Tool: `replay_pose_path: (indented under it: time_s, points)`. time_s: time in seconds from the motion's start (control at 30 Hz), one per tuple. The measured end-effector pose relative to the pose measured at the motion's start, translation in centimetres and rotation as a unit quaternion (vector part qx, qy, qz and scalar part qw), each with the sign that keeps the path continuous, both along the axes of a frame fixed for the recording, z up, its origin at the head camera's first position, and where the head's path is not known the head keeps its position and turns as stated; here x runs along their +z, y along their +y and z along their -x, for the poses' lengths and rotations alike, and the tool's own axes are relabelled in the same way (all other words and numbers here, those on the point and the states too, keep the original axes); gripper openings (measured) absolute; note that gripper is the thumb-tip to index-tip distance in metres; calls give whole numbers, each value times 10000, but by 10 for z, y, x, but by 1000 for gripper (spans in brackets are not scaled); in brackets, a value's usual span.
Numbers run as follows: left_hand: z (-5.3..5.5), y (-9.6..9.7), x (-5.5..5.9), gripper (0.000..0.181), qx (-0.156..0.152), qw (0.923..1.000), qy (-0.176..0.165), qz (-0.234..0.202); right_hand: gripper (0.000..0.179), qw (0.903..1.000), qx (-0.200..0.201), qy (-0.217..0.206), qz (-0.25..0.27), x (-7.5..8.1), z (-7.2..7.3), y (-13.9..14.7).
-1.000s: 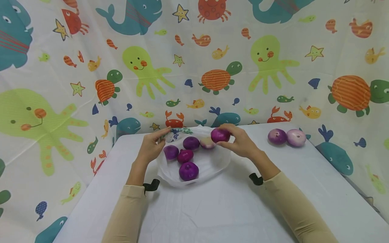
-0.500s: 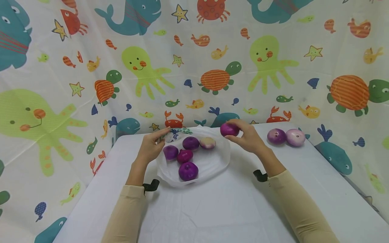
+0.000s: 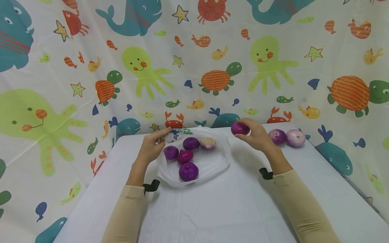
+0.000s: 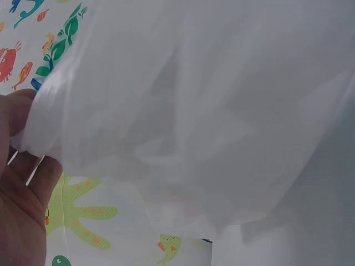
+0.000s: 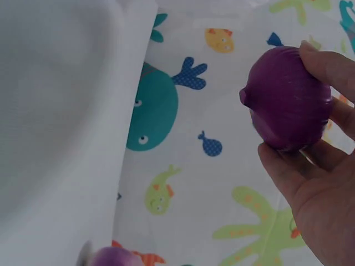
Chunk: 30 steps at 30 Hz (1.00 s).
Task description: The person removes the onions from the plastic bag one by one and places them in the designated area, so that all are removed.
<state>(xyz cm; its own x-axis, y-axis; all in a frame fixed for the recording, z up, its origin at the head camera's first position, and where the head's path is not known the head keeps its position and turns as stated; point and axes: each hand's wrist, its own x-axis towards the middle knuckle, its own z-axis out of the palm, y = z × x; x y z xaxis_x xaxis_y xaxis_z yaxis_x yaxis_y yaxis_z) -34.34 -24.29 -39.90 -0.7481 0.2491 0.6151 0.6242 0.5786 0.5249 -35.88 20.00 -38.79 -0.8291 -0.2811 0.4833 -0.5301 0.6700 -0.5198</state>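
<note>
My left hand [image 3: 151,147] pinches the rim of a thin white plastic bag [image 3: 212,167] with a blue and green print, its mouth spread open. In the left wrist view the bag's film [image 4: 183,122] hangs from my thumb and fingers. Inside lie several purple onions [image 3: 188,171] and one paler, whitish onion [image 3: 208,143]. My right hand [image 3: 257,137] grips a glossy purple onion [image 3: 239,129] above the table, right of the bag. In the right wrist view, thumb and fingers wrap around this onion [image 5: 285,102], its pointed tip facing left.
Two more onions, one purple [image 3: 277,136] and one pale pink-white [image 3: 296,138], sit at the table's back right. The white-covered table [image 3: 194,216] ends at a curtain [image 3: 188,111] printed with sea animals.
My right hand has carried the purple onion from over the bag's right side toward the right, nearer the two onions there. The left hand keeps its place at the bag's rim.
</note>
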Motion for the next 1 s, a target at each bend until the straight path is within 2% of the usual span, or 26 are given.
replay_pose_path:
  time_s: [0.2,0.47,1.0]
  points:
    - [2,-1,-3,50,-17,10000,27,-42,56,9996,-148,-196,-157,-6,4,9]
    - [1,-1,-3,51,1,10000,-15,-28,58,9951,-511,-825,-185,-15,12,21]
    - [2,-1,-3,51,-35,10000,26,-51,62,9864,-982,-1294,-236,-31,21,46]
